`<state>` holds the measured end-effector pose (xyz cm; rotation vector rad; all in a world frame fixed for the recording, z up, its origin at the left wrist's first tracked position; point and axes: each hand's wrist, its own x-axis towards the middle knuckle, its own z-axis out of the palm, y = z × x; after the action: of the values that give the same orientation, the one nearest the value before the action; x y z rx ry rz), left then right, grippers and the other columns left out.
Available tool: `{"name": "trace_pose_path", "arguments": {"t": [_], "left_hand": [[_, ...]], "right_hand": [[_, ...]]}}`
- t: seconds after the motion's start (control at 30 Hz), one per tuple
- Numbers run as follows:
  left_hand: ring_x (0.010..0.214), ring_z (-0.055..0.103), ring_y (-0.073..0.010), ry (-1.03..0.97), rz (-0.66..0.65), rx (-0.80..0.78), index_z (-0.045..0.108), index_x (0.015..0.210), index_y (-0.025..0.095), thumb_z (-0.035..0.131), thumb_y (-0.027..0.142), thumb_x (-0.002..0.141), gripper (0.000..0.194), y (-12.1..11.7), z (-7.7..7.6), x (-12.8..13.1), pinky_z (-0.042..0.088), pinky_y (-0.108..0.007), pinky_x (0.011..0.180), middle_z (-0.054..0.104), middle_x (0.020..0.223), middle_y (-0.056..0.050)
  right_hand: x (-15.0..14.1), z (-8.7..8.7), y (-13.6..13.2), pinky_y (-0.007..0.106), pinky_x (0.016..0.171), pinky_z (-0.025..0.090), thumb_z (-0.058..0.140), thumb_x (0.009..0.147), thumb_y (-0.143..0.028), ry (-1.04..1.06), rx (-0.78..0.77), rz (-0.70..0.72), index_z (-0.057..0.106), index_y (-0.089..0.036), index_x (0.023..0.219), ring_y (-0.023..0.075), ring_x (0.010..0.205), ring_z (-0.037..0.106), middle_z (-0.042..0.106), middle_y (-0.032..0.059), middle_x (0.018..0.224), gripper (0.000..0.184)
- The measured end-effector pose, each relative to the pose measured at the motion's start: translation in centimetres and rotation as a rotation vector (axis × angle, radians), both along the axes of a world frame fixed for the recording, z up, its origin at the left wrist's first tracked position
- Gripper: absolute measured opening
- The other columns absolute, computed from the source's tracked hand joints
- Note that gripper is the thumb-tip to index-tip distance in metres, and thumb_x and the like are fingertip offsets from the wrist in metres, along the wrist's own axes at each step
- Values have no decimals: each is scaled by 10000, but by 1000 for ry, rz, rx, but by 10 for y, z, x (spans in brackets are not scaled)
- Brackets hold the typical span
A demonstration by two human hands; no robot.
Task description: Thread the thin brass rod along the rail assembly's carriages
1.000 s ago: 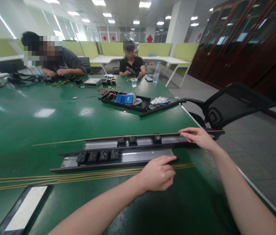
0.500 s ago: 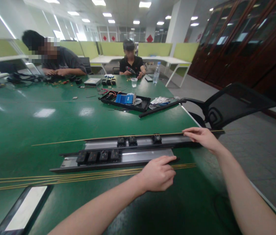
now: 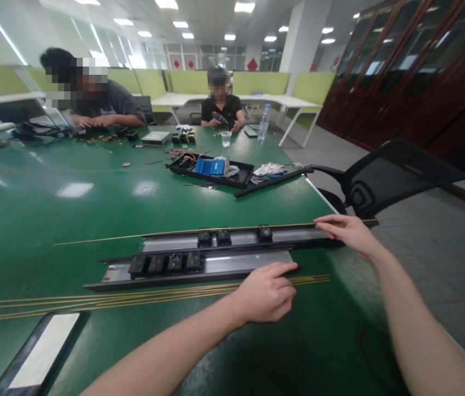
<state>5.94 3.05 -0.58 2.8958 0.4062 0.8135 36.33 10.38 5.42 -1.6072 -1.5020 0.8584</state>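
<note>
Two black-edged metal channel rails lie side by side. The near rail (image 3: 249, 259) carries several black square blocks (image 3: 175, 263) toward its left; three more blocks (image 3: 223, 237) sit in the far rail (image 3: 240, 241). A thin brass rod (image 3: 104, 240) runs along the far rail's back edge and past its left end. My right hand (image 3: 348, 235) pinches this rod between thumb and fingertips near the right end. My left hand (image 3: 267, 291) rests at the near rail's right end, index finger along its edge, other fingers curled; its thumb is hidden.
Several loose brass rods (image 3: 133, 300) lie in front, partly under my left arm, beside a dark tablet-like slab (image 3: 42, 349). Farther back are a black tray (image 3: 242, 175), a water bottle (image 3: 263, 124) and a chair (image 3: 397, 176). Two people sit across the table.
My right hand has shifted slightly to the right along the far rail. My left hand and the rails look unmoved. The person at left has shifted their head a little.
</note>
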Motion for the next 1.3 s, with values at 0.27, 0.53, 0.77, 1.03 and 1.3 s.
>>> {"name": "trace_pose_path", "arguments": {"t": [0.27, 0.53, 0.77, 1.03, 1.3], "left_hand": [[1461, 428, -250, -9, -9, -2, 712, 946, 150, 495, 226, 959, 231, 1, 0, -1, 363, -399, 1221, 764, 993, -82], [1457, 431, -247, 1, 1, 8, 713, 951, 143, 502, 225, 954, 226, 0, -1, 0, 373, -401, 1216, 764, 990, -80], [1452, 442, -257, -18, -3, 0, 712, 944, 156, 487, 224, 958, 236, 1, -1, 0, 377, -405, 1214, 761, 986, -82], [1463, 424, -240, -18, -7, -3, 714, 962, 147, 481, 232, 968, 249, 1, 0, 0, 357, -393, 1228, 761, 987, -82], [1455, 434, -247, 2, -5, 15, 729, 961, 146, 477, 235, 968, 267, 2, -1, 0, 362, -392, 1220, 767, 1004, -78]], "right_hand": [[2, 4, -3, 277, 545, 341, 832, 644, -622, -28, 17, -21, 802, -142, 977, 123, 579, 473, 610, 16, 613, 585], [1, 10, -7, 283, 534, 338, 844, 603, -627, -6, 9, -63, 802, -146, 945, 129, 567, 465, 583, 9, 577, 591], [17, 3, -5, 308, 627, 409, 869, 611, -567, 15, -1, -90, 804, -128, 984, 150, 653, 524, 696, 66, 743, 580], [30, -2, -4, 321, 709, 451, 856, 654, -482, -15, 9, -150, 813, -154, 977, 173, 737, 562, 750, 90, 888, 462], [27, 1, -6, 322, 724, 483, 848, 639, -455, -30, 26, -235, 808, -159, 962, 186, 757, 584, 749, 93, 887, 440]]}}
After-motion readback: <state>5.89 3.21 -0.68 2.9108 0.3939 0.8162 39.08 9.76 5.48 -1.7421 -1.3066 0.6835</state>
